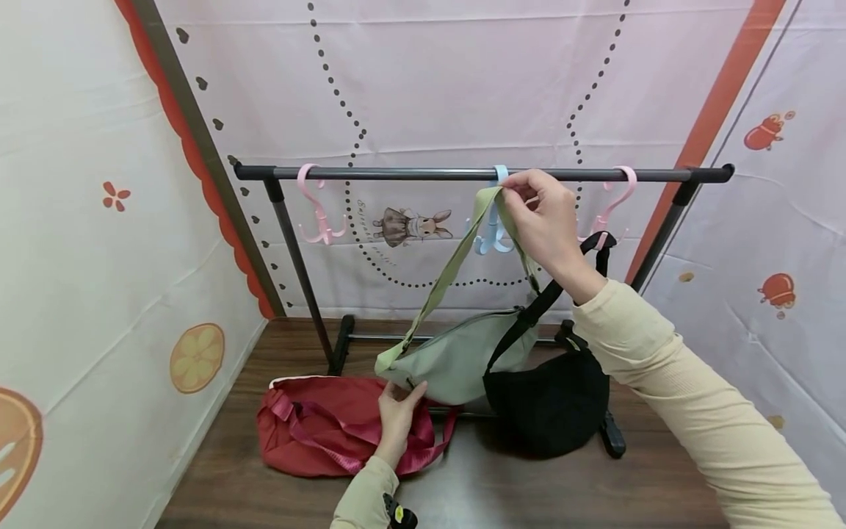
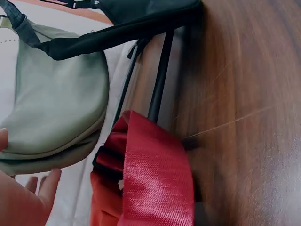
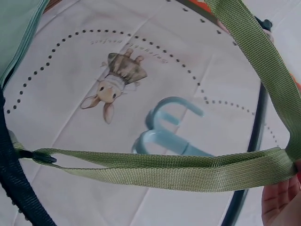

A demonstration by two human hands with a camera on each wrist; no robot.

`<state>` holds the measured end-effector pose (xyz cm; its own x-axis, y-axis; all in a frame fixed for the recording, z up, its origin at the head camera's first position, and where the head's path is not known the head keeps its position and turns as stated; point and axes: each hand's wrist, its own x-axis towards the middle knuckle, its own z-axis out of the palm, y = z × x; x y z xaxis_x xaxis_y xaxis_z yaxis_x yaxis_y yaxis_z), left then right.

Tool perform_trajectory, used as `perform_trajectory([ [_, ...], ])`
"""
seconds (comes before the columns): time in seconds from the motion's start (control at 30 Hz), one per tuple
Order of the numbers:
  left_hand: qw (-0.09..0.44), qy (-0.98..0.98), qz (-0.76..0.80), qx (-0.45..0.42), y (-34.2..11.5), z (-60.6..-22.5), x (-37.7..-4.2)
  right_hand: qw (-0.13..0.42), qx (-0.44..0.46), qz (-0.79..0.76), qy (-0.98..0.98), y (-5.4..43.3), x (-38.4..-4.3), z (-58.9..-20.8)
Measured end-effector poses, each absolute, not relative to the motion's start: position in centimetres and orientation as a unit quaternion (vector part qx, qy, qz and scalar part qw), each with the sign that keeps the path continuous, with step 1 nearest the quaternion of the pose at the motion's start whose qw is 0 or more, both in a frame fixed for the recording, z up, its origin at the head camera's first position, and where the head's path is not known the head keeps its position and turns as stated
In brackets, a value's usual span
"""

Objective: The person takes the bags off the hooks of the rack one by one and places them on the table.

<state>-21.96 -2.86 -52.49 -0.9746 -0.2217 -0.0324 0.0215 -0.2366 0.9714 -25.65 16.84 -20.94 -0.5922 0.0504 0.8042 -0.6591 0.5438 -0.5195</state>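
Green bag (image 1: 456, 360) hangs at an angle in the centre of the frame, its lighter green strap (image 1: 441, 283) drawn up to the rail (image 1: 410, 174). The right hand (image 1: 543, 217) pinches the strap near its top, just in front of the blue hook (image 1: 492, 231). At the bag's lower left, the left hand (image 1: 396, 419) touches its underside with fairly straight, loose fingers. A black bag (image 1: 548, 404) hangs at the lower right from the right pink hook (image 1: 633, 181), its black strap crossing in front of the green bag's right end. At the lower left, a red bag (image 1: 284, 441) lies on the brown wooden tabletop (image 1: 595, 492). Another pink hook (image 1: 320, 213) hangs on the rail, left of centre. Behind stands a pale printed cloth (image 1: 463, 81).
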Motion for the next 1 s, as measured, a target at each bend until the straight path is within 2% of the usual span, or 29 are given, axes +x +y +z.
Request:
perform_trajectory([
  [0.2, 0.089, -0.582, -0.806, 0.07, -3.0, -52.4, -22.1, 0.409, 0.207, 0.443, -0.771, 16.5, -24.7, -20.4],
  [0.33, 0.126, -0.586, -0.798, 0.057, -3.8, -52.0, -22.0, 0.407, 0.203, 0.44, -0.774, 16.5, -24.7, -20.4],
  [0.53, 0.193, -0.597, -0.779, -0.007, -6.4, -50.1, -21.1, 0.406, 0.179, 0.426, -0.788, 16.9, -25.1, -21.1],
  [0.67, 0.207, -0.616, -0.76, -0.011, -8.4, -48.5, -20.0, 0.402, 0.189, 0.405, -0.799, 16.9, -25.7, -22.3],
  [0.77, 0.205, -0.619, -0.758, -0.006, -10.0, -48.8, -19.9, 0.407, 0.215, 0.369, -0.807, 16.9, -26.1, -23.6],
  [1.0, 0.21, -0.618, -0.757, 0.003, -12.5, -49.8, -19.7, 0.484, 0.315, 0.177, -0.797, 16.2, -26.6, -27.4],
])
